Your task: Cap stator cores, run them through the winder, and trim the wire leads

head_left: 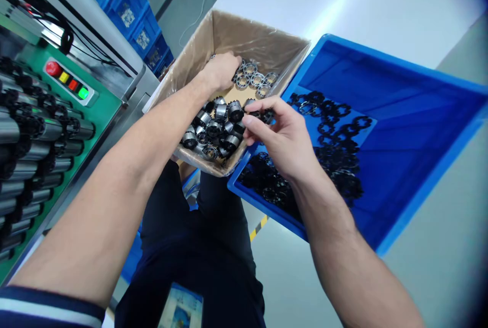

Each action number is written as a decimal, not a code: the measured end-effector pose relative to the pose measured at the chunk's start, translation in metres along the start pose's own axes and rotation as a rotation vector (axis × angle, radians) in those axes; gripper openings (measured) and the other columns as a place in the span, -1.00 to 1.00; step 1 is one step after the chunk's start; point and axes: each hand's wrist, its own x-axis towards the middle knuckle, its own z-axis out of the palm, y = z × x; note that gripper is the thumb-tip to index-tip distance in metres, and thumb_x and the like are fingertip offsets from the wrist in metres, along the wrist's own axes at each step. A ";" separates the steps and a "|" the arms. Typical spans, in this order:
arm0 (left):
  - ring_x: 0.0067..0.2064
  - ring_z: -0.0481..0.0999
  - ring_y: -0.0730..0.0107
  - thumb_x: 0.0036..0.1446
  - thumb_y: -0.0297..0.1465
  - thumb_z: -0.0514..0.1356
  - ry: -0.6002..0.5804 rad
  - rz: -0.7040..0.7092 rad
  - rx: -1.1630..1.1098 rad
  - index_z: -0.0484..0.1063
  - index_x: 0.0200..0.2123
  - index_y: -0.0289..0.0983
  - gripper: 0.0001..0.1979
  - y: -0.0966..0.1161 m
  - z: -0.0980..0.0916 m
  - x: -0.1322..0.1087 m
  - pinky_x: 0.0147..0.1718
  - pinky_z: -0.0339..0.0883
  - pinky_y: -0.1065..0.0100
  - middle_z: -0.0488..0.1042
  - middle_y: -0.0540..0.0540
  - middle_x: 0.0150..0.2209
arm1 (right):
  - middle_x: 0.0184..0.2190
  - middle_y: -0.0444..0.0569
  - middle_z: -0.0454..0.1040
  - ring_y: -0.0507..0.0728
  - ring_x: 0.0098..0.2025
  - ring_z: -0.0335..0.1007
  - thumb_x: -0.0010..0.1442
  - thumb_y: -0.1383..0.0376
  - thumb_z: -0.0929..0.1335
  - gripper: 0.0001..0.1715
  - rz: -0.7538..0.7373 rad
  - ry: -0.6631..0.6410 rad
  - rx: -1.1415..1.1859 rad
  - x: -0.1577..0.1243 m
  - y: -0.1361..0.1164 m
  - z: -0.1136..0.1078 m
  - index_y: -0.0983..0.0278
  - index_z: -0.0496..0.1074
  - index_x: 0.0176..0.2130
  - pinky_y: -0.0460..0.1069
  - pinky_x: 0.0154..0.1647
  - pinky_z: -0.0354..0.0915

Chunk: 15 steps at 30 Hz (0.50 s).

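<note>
A cardboard box lined with clear plastic holds several metal toothed ring parts. My left hand reaches deep into the box, fingers curled down over the flat rings at its far side; what it grips is hidden. My right hand hovers at the box's right edge, thumb and fingers pinched on a dark toothed ring. Right beside it stands a blue plastic bin with several black toothed rings lying inside.
A green machine panel with red, yellow and green buttons is at the left, with rows of metal cylinders on it. Blue crates stand behind. My dark trousers and the grey floor lie below.
</note>
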 end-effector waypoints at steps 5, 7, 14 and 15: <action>-0.07 0.58 0.08 0.03 -0.59 0.55 0.168 -0.135 -0.432 0.43 -0.41 -0.07 -0.60 0.030 -0.024 -0.040 0.03 0.53 0.17 0.50 0.00 -0.36 | 0.06 -0.10 0.67 0.07 -0.32 0.69 0.27 -0.24 0.75 -0.32 -0.028 -0.003 0.078 0.001 0.003 -0.004 -0.01 0.60 0.13 0.03 -0.37 0.71; -0.21 0.57 0.29 0.28 -0.58 0.48 0.248 -0.248 -0.871 0.45 -0.27 -0.13 -0.69 0.049 -0.036 -0.067 -0.20 0.44 0.36 0.56 0.02 -0.33 | 0.10 -0.07 0.68 0.09 -0.28 0.70 0.27 -0.21 0.75 -0.35 -0.055 -0.011 0.057 0.000 0.002 -0.003 0.01 0.61 0.10 0.05 -0.32 0.74; -0.32 0.58 0.59 0.81 -0.32 -0.01 0.209 -0.367 -1.547 0.34 -0.16 -0.24 -0.64 0.093 -0.033 -0.157 -0.44 0.19 0.58 0.59 -0.09 -0.18 | 0.13 -0.09 0.65 0.16 -0.17 0.75 0.19 -0.20 0.79 -0.30 -0.149 -0.029 0.040 -0.009 -0.003 0.008 -0.05 0.67 0.16 0.15 -0.16 0.82; -0.35 0.55 0.61 0.82 -0.29 -0.02 0.211 -0.374 -1.595 0.35 -0.15 -0.24 -0.63 0.095 -0.025 -0.167 -0.47 0.15 0.56 0.61 -0.10 -0.14 | 0.14 -0.10 0.65 0.15 -0.18 0.74 0.20 -0.18 0.79 -0.31 -0.151 -0.031 0.040 -0.010 -0.003 0.009 -0.06 0.68 0.16 0.15 -0.16 0.82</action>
